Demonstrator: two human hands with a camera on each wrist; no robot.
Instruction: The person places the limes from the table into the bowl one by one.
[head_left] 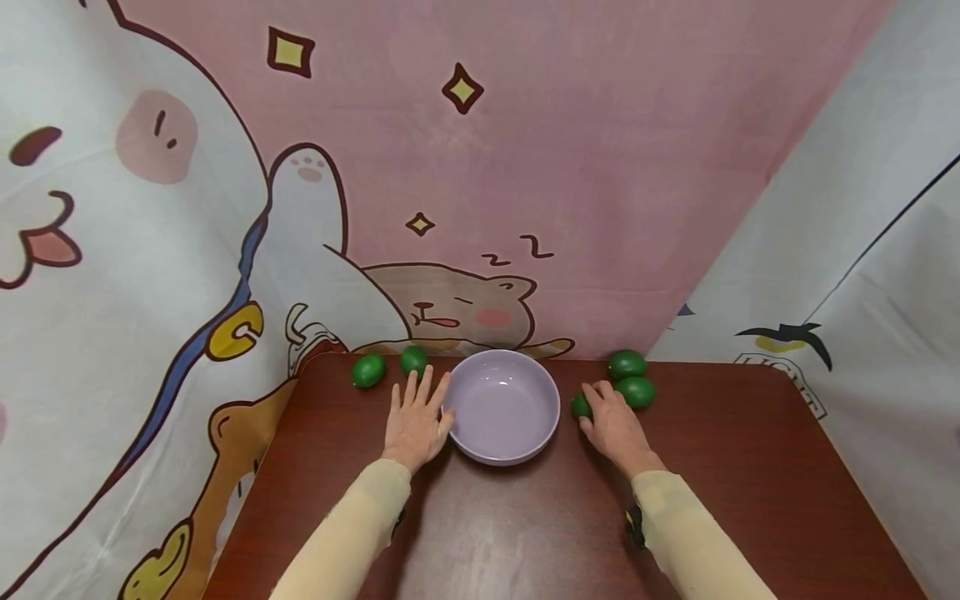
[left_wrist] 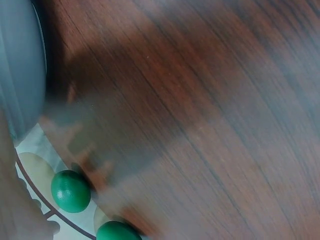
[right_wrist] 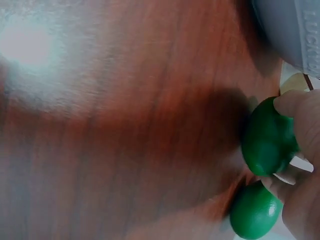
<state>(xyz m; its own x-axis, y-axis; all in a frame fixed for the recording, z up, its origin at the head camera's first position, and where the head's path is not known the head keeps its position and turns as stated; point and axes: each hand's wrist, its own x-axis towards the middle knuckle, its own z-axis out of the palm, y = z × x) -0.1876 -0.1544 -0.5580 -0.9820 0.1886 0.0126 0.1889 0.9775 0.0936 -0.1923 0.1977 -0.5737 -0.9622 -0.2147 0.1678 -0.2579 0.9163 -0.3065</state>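
A lavender bowl point(head_left: 504, 408) stands on the table between the hands. My left hand point(head_left: 417, 421) is at its left side, fingers straight and spread, the thumb close to the rim; whether it touches the bowl I cannot tell. Two green limes point(head_left: 367, 371) lie beyond that hand, also seen in the left wrist view as a lime point(left_wrist: 71, 191) and another partly cut off. To the right of the bowl, my right hand point(head_left: 617, 427) grips a lime point(right_wrist: 262, 140) between thumb and fingers. Beside it are two more limes point(head_left: 635, 392), one of them point(right_wrist: 256, 210) near my fingers.
The dark reddish wooden table point(head_left: 525, 533) runs back to a printed cloth point(head_left: 600, 167) with cartoon animals. The limes lie near the table's far edge. A pale cloth point(head_left: 885, 333) hangs along the right side.
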